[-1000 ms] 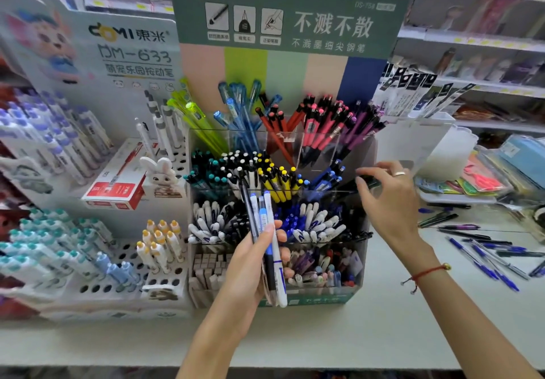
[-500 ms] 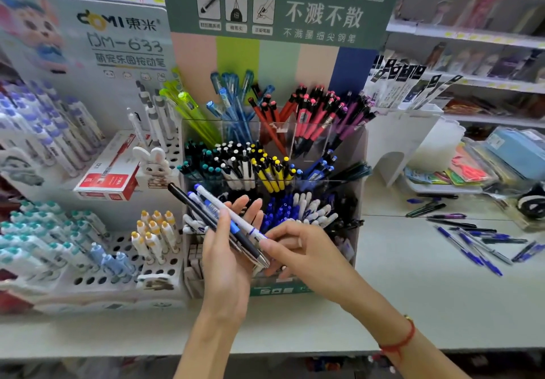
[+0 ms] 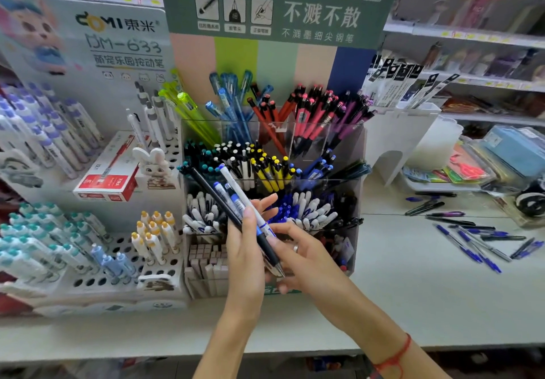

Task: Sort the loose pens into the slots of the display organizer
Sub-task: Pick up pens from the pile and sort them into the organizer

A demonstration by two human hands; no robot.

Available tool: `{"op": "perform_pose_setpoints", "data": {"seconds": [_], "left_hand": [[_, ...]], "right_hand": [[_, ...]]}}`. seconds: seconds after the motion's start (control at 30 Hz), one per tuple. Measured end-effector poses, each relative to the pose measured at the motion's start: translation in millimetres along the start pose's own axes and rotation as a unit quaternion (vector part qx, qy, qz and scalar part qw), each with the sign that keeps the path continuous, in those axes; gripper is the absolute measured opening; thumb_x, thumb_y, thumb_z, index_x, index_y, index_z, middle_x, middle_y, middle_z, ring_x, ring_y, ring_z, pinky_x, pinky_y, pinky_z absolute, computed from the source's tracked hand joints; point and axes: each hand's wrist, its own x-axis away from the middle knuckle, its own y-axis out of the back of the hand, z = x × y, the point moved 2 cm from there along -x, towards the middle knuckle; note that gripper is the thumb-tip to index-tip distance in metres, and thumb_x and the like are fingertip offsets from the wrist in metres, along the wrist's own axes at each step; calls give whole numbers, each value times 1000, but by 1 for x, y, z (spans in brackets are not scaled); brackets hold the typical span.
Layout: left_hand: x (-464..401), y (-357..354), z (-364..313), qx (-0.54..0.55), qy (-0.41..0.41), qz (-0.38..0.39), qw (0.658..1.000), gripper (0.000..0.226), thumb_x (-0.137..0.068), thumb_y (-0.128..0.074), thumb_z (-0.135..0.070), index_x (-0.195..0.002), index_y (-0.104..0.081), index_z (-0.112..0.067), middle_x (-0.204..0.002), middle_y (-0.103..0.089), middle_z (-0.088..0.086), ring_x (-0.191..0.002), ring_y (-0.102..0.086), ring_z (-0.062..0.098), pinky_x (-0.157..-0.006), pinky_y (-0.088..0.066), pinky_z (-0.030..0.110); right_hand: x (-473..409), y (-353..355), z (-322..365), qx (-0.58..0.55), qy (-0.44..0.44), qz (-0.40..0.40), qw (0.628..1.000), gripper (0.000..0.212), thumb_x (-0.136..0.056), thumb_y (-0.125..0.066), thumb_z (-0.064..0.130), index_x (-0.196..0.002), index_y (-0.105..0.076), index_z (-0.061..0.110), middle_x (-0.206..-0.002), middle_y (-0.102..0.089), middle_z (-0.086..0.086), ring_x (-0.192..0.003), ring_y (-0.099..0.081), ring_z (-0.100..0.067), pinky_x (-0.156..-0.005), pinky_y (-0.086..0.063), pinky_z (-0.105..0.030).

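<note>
Head camera showed me both hands raised in front of the clear pen organizer [image 3: 358, 154], which stood on the white counter [image 3: 398, 299]. I saw the left hand [image 3: 246, 256] curled around a small bundle of pens [image 3: 236, 204]: a black-barrelled one and a few white and blue ones, fanned out and slanting up to the left, their caps over the middle row of slots and their tips pointing down toward the right hand. The left thumb lay across the barrels and the fingers wrapped behind them. The right hand [image 3: 298, 256], with a ring on one finger and a red string [image 3: 395, 355] around the wrist, met the lower end of the bundle; its thumb and forefinger were bent in and touching a white pen with a blue band, though I could not tell whether they truly pinched it. The organizer's back row held green, blue, red, pink and purple pens, its middle row teal, white, yellow and blue ones, and its front row white and blue caps. More loose pens [image 3: 477, 240], mostly blue and black, lay scattered on the counter well off to the right. A white rack of capped pens [image 3: 88, 260] stood just left of the organizer, with a red and white box [image 3: 109, 175] and a small rabbit figure [image 3: 154, 165] behind it.
</note>
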Motion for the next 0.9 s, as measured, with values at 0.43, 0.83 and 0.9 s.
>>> {"op": "perform_pose_setpoints", "data": {"seconds": [0.43,0.83,0.9], "left_hand": [[-9,18,6,57,173,-5,983,39,-104,-34,-28,-99,-71,-18,-81,-74,6,-69,-67,15,-62,-49,32],[-7,28,0,104,228,28,968,27,-101,-42,-15,-122,-58,-9,-72,-54,-1,-46,-45,5,-33,-36,15],[-7,30,3,109,216,25,970,27,-101,-41,-14,-121,-58,-9,-67,-48,-2,-45,-40,4,-32,-33,14]], "right_hand": [[-10,0,8,321,253,-153,900,29,-89,-68,23,-118,-69,26,-88,-73,10,-71,-65,-3,-67,-56,-26],[8,67,51,406,213,-222,860,19,-89,-66,19,-107,-71,20,-74,-61,27,-62,-57,9,-58,-40,-6],[24,99,59,425,143,-222,866,13,-88,-66,20,-99,-72,25,-62,-61,24,-57,-58,6,-57,-42,-10]]}}
